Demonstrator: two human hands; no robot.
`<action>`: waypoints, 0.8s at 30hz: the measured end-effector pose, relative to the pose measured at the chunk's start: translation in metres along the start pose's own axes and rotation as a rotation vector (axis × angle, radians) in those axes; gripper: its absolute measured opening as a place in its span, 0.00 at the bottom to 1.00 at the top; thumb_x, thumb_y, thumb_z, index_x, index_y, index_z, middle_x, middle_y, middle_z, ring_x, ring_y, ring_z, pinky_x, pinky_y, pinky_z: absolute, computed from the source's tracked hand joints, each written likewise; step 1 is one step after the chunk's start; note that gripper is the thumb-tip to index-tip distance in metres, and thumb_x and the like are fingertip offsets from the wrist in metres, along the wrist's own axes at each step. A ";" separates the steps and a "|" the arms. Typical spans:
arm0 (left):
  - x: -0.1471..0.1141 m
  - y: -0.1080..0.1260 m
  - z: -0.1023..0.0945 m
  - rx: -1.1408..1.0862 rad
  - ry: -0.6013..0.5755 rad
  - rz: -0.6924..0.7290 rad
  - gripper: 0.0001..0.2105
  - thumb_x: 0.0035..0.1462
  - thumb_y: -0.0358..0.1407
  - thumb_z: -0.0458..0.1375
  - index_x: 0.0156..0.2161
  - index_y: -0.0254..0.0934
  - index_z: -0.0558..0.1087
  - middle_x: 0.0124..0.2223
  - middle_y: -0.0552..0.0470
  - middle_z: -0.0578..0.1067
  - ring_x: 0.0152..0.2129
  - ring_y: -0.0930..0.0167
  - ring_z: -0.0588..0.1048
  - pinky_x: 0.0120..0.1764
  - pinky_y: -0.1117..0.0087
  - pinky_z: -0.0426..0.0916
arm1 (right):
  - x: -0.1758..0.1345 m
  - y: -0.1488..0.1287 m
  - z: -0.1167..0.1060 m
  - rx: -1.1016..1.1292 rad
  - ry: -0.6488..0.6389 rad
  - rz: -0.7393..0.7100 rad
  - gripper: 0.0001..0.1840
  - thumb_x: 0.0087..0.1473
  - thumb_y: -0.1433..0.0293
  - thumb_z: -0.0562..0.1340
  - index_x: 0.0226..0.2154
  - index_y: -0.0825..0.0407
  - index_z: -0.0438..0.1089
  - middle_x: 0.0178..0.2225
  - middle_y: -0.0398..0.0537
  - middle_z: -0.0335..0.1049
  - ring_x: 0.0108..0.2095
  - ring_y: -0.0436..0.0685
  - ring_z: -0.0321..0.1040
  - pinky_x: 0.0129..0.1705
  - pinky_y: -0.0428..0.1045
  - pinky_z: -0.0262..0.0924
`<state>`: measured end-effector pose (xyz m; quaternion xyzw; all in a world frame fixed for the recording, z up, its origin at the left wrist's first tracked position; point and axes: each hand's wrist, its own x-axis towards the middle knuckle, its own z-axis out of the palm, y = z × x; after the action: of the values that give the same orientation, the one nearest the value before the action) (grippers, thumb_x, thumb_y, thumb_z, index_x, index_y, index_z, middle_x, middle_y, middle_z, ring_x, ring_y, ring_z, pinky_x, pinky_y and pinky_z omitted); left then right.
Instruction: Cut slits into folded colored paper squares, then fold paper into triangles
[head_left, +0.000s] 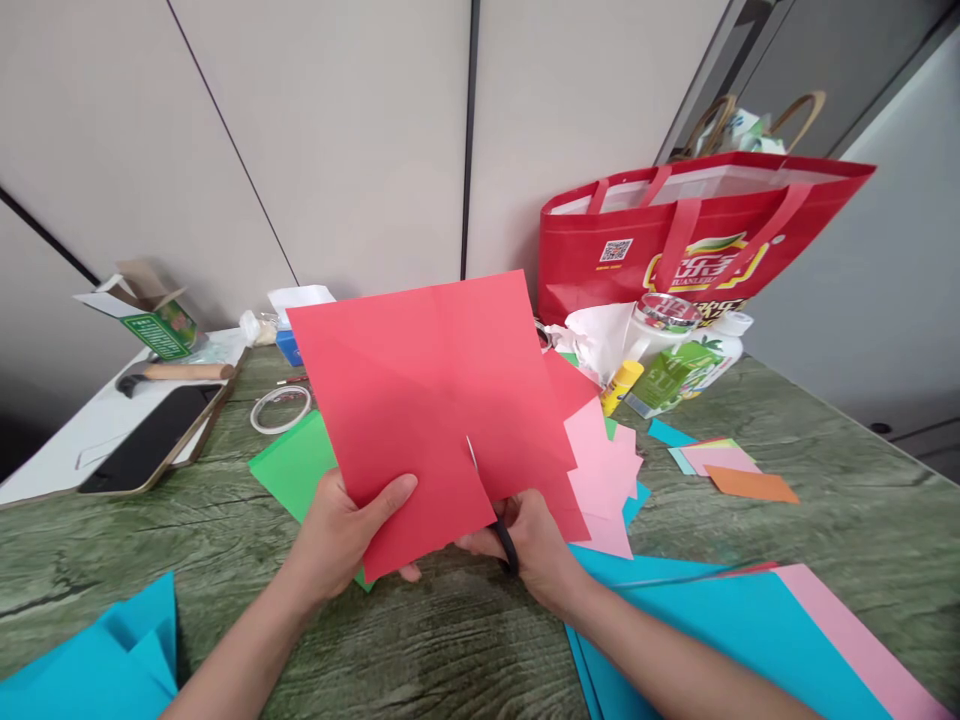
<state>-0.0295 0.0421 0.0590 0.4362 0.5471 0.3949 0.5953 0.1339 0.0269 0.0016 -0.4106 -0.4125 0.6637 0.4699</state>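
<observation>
My left hand (337, 530) pinches the lower left part of a red sheet of paper (420, 380), thumb on top and fingers beneath. The sheet is held up, tilted toward me above the table. My right hand (532, 540) grips a pair of scissors (505, 545) by its black handle at the sheet's lower edge. One thin blade shows on top of the paper, in a cut running up from that edge; the other blade is hidden. Behind the sheet lie green paper (300, 465) and pink paper pieces (607, 480).
Blue sheets (720, 630) lie at right front, folded blue paper (97, 660) at left front. A yellow glue stick (622, 386), a green carton (671, 375) and a red bag (600, 260) stand behind. At left are a tape roll (280, 410), phone (150, 440) and hammer (180, 372).
</observation>
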 end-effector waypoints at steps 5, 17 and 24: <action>0.000 -0.001 0.001 0.020 -0.014 -0.006 0.16 0.42 0.41 0.63 0.34 0.33 0.68 0.21 0.50 0.77 0.15 0.62 0.76 0.09 0.70 0.70 | -0.001 -0.002 0.002 -0.044 0.050 0.017 0.22 0.29 0.64 0.70 0.31 0.59 0.74 0.18 0.42 0.69 0.19 0.51 0.62 0.18 0.44 0.48; 0.000 -0.003 -0.001 0.054 -0.038 0.012 0.14 0.44 0.41 0.62 0.33 0.33 0.69 0.20 0.50 0.77 0.13 0.63 0.75 0.08 0.72 0.67 | 0.001 -0.001 0.003 -0.060 0.050 -0.096 0.25 0.30 0.60 0.70 0.35 0.54 0.73 0.25 0.48 0.74 0.27 0.61 0.69 0.22 0.47 0.57; 0.000 -0.003 -0.001 0.051 -0.033 -0.008 0.15 0.43 0.42 0.62 0.34 0.33 0.69 0.19 0.50 0.76 0.12 0.63 0.75 0.09 0.71 0.68 | 0.000 -0.002 0.004 -0.097 0.101 -0.051 0.23 0.30 0.61 0.69 0.31 0.56 0.73 0.16 0.43 0.68 0.18 0.54 0.61 0.18 0.46 0.50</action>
<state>-0.0301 0.0413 0.0565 0.4555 0.5490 0.3713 0.5944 0.1309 0.0270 0.0041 -0.4553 -0.4303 0.6091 0.4865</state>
